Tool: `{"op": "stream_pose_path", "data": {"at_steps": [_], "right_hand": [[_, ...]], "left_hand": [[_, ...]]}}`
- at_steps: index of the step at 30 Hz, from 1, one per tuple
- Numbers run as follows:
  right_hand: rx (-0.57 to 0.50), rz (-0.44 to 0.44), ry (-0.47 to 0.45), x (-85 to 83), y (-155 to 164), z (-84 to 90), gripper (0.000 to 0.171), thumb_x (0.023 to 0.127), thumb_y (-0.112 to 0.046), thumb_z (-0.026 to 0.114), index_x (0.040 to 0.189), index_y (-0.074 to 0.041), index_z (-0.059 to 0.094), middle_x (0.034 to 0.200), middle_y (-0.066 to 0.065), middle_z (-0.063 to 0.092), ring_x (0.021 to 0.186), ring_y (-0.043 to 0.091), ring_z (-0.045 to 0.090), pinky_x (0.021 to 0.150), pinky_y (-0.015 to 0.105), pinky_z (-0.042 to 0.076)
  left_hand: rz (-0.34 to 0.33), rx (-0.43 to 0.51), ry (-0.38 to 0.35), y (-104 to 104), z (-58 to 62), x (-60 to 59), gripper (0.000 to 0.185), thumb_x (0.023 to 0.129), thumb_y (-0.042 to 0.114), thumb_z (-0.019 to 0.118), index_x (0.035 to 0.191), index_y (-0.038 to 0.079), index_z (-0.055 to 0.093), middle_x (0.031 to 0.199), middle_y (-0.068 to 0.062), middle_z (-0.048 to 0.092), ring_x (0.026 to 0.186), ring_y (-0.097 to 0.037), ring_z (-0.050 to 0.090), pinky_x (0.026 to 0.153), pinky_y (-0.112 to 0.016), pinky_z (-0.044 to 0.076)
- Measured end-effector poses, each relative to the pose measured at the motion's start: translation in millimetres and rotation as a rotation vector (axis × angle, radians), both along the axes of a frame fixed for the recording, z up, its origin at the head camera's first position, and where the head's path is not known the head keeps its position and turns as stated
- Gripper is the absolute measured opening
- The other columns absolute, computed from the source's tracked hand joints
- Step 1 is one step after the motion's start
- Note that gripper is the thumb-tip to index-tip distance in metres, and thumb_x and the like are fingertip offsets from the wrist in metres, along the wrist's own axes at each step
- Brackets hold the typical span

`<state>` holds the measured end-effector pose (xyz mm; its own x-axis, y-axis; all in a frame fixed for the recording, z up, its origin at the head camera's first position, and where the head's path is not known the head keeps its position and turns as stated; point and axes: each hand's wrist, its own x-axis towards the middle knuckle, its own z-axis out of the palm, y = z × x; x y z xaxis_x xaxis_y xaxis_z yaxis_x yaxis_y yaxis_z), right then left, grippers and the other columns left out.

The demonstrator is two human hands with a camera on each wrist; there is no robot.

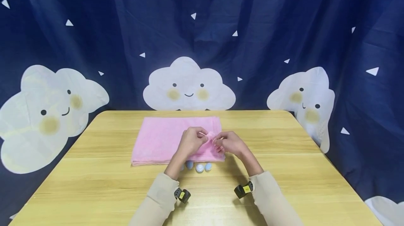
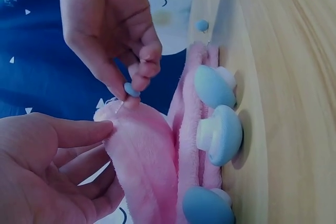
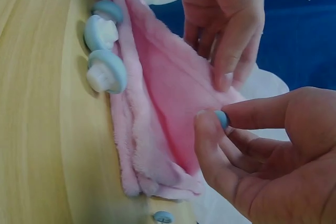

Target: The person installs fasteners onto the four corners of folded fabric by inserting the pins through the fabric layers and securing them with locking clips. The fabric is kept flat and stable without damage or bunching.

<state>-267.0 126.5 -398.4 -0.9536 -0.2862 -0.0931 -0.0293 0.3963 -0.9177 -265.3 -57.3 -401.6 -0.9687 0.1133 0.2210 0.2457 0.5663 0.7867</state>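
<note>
A folded pink plush cloth (image 1: 167, 134) lies on the table, its near right part lifted up. My left hand (image 1: 190, 141) pinches the raised edge between thumb and fingers, as the left wrist view shows. Close to that edge, my right hand (image 1: 233, 143) pinches a small round blue button-like piece (image 3: 222, 119) between thumb and forefinger. Several mushroom-shaped fasteners (image 2: 223, 135) with pale blue caps and white stems lie in a row along the cloth's near edge. Another small blue round piece (image 3: 164, 217) lies on the table beyond the cloth's right end.
The light wooden table (image 1: 104, 187) extends on all sides of the cloth. Behind it hangs a dark blue curtain (image 1: 252, 43) with white clouds and small triangles. Black wrist cameras (image 1: 182, 195) are strapped over both beige sleeves (image 1: 274, 198).
</note>
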Motion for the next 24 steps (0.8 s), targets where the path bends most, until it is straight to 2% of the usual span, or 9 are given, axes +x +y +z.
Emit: {"op": "stream_pose_path", "data": {"at_steps": [5,17,21,24], "right_hand": [[-0.026,-0.029,-0.002,-1.5,-1.0,-3.3,0.020,0.092,-0.004,0.061,0.101,0.013,0.068,0.089,0.023,0.070,0.075,0.023,0.069,0.069,0.035,0.060],[-0.086,-0.014,-0.023,-5.6,-2.2,-9.6,0.019,0.092,-0.003,0.062,0.101,0.013,0.066,0.084,0.017,0.070,0.072,0.020,0.069,0.068,0.033,0.059],[-0.129,0.023,-0.057,-6.3,-0.9,-9.7,0.026,0.094,-0.001,0.055,0.111,0.017,0.063,0.094,0.024,0.070,0.079,0.021,0.068,0.076,0.037,0.060],[-0.184,0.070,-0.115,-6.4,1.0,-8.5,0.033,0.099,-0.004,0.047,0.118,0.020,0.059,0.108,0.032,0.067,0.090,0.026,0.069,0.087,0.042,0.060]], "left_hand": [[-0.021,0.033,0.003,0.4,-0.6,-1.5,0.014,0.083,0.005,0.078,0.097,0.009,0.077,0.092,-0.009,0.079,0.093,-0.026,0.077,0.087,-0.043,0.059],[-0.036,0.037,0.007,2.1,1.9,0.1,0.011,0.082,0.002,0.079,0.091,0.009,0.077,0.090,-0.009,0.079,0.090,-0.024,0.077,0.089,-0.045,0.057],[-0.038,0.022,0.022,2.1,2.3,0.6,0.013,0.080,0.000,0.079,0.089,0.010,0.079,0.090,-0.007,0.080,0.092,-0.024,0.076,0.089,-0.045,0.057],[-0.033,0.015,0.036,1.9,2.3,1.2,0.014,0.079,0.001,0.079,0.088,0.011,0.080,0.089,-0.005,0.080,0.090,-0.022,0.076,0.087,-0.042,0.057]]}}
